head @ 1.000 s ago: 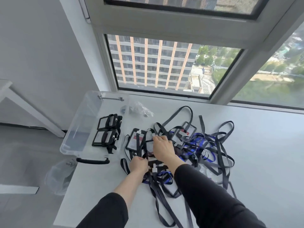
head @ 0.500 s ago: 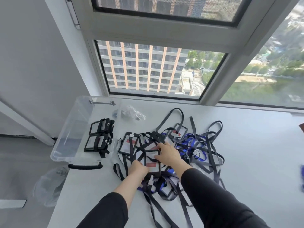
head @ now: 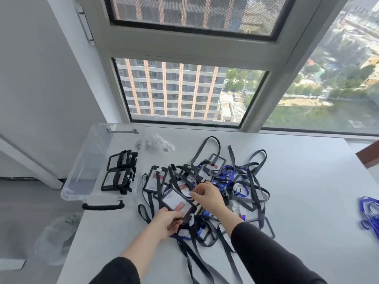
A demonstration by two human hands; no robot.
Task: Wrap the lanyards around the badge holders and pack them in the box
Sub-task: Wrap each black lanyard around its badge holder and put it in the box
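Observation:
A tangled heap of black and blue lanyards (head: 242,181) with several badge holders lies on the white table (head: 307,181). My left hand (head: 168,221) grips the near end of one badge holder (head: 176,200), lifted slightly above the heap. My right hand (head: 207,196) pinches the far right edge of the same badge holder, among the straps. A clear plastic box (head: 86,167) stands at the table's left edge; two wrapped badge holders (head: 121,171) lie inside it.
A crumpled clear plastic bag (head: 158,143) lies behind the heap near the window. More blue lanyards (head: 369,214) sit at the right edge of view. A brown object (head: 369,156) shows at far right. A plastic bag (head: 57,238) lies on the floor to the left.
Both hands have lifted one badge holder out of the heap and tilted it. The head camera has tipped upward, showing more window.

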